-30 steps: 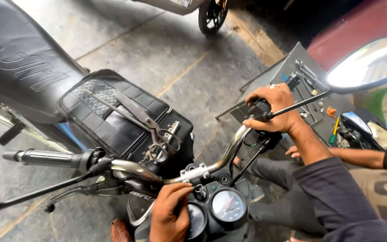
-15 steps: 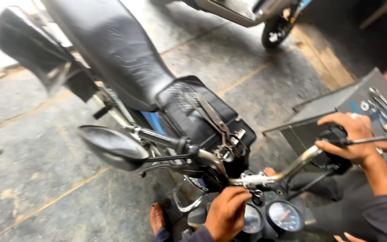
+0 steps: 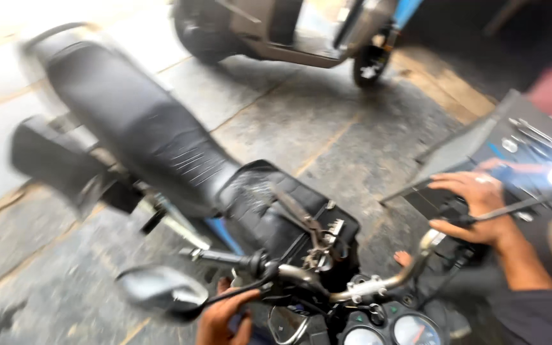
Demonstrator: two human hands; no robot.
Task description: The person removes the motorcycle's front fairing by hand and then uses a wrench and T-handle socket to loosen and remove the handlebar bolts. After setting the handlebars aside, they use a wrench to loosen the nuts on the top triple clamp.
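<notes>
I look down on a black motorcycle from its front. My right hand (image 3: 477, 207) is closed around the handlebar grip at the right end of the chrome handlebar (image 3: 378, 286). My left hand (image 3: 223, 317) sits low at the bottom edge, under the handlebar's other side and just right of the round mirror (image 3: 161, 292). Its fingers reach up toward the bar, but blur hides what they touch. Two round gauges (image 3: 410, 330) sit below the bar's middle. A black tank bag (image 3: 276, 211) with straps and buckles lies behind the bar, ahead of the long black seat (image 3: 142, 128).
An open dark toolbox tray (image 3: 525, 137) with metal tools lies on the floor at the right, and another person's hand (image 3: 503, 167) reaches into it. A parked scooter (image 3: 301, 32) stands at the top. The floor is grey stone slabs (image 3: 289, 121).
The view has swung and the bike looks farther back. My left hand has dropped from the bar's middle by the gauges to below the mirror side. My right hand keeps its grip.
</notes>
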